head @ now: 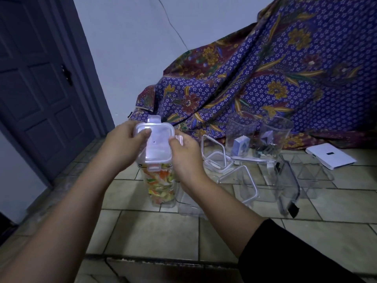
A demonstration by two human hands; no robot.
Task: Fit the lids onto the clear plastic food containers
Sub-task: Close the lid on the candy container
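A tall clear container (162, 184) filled with colourful crackers stands on the tiled floor. A square clear lid (156, 145) with flip latches sits on its top. My left hand (124, 147) grips the lid's left side, thumb on top. My right hand (186, 158) holds its right side, thumb on the edge. The far latch sticks up and the near latch hangs down. To the right lie several loose lids (216, 158) and empty clear containers (240, 133), one (275, 137) upright with small items inside.
A blue-and-maroon patterned cloth (275, 78) drapes over something behind the containers. A white flat box (330, 155) lies at the right. A dark door (36, 88) stands at the left. More clear containers (289, 186) lie tipped on the tiles.
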